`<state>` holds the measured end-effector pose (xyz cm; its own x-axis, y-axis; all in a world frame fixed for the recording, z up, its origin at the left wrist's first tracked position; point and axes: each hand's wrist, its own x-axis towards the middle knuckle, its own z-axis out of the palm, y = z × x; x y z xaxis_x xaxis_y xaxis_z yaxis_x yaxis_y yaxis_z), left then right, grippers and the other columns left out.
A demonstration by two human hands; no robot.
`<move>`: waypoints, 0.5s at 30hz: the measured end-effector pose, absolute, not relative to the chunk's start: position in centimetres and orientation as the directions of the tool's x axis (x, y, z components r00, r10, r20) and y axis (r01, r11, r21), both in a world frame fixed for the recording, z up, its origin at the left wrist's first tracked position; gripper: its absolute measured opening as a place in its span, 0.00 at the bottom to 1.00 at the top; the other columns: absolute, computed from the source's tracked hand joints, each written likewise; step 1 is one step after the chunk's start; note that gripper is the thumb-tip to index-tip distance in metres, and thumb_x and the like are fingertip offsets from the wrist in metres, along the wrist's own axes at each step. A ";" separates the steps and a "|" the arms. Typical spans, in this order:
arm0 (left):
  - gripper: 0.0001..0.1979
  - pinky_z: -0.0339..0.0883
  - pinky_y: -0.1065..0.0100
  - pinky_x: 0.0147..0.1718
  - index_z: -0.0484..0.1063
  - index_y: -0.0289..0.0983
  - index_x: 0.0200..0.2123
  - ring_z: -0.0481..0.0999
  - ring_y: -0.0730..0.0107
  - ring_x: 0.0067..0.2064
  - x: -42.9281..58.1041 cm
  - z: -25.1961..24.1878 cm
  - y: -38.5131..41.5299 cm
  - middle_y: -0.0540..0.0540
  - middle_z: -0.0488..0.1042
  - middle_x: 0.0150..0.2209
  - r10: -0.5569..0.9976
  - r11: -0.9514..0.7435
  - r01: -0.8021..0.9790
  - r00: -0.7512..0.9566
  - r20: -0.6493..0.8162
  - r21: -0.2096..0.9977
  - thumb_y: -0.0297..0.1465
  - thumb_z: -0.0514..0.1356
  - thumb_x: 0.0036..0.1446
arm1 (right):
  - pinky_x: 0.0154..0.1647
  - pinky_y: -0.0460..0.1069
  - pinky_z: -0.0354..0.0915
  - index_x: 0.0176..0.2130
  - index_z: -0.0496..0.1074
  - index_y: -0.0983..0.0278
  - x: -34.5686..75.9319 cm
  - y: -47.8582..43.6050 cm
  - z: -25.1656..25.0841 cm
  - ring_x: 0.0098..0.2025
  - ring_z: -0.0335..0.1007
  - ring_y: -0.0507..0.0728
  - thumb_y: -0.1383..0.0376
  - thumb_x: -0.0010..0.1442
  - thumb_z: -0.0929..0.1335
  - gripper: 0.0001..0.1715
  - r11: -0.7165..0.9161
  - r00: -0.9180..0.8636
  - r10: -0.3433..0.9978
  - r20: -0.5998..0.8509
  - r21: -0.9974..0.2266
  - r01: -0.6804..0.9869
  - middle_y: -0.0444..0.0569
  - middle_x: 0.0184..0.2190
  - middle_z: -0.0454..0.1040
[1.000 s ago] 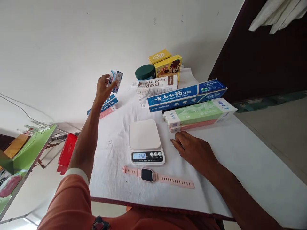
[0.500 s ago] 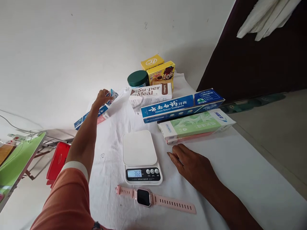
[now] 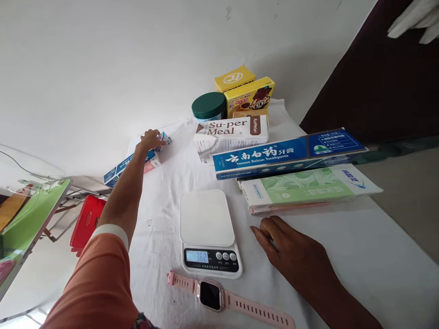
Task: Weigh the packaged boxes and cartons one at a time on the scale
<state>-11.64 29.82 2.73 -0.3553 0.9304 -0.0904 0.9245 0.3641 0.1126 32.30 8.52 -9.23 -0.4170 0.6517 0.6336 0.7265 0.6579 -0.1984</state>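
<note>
My left hand [image 3: 148, 140] reaches to the far left of the white-clothed table [image 3: 360, 246] and grips a small blue-and-white box [image 3: 164, 138], pressing it down onto a long blue toothpaste box [image 3: 120, 168] with a pink one beneath. My right hand [image 3: 293, 253] lies flat on the cloth, fingers stretched out, holding nothing, just right of a white kitchen scale [image 3: 207, 230] whose display reads 362. A pink smartwatch [image 3: 219, 298] lies in front of the scale.
Behind the scale lie a green toothpaste box [image 3: 308, 186], a blue toothpaste box [image 3: 284, 153] and a Su-per Meal box [image 3: 231, 132]. A green-lidded jar [image 3: 209, 106] and yellow boxes [image 3: 248, 93] stand by the wall. A red item [image 3: 85, 221] and green table [image 3: 29, 219] are at left.
My left hand has lowered the small box from the air down onto the toothpaste boxes at far left. The scale reading went from 252 to 362. My right hand stayed flat.
</note>
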 end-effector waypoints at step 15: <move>0.34 0.72 0.58 0.52 0.73 0.41 0.56 0.78 0.49 0.53 -19.2 4.8 12.9 0.40 0.80 0.53 0.883 0.467 0.883 -0.462 -0.079 0.054 0.51 0.68 0.49 | 0.22 0.47 0.53 0.28 0.67 0.63 32.2 8.6 -9.1 0.20 0.61 0.48 0.62 0.77 0.63 0.23 0.671 -0.472 0.613 0.634 -0.102 0.735 0.41 0.23 0.70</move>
<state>-19.16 12.90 4.76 -0.4624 0.8832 -0.0789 0.8826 0.4669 0.0544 32.22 8.60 -9.12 -0.4719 0.6126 0.6341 0.7346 0.6709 -0.1015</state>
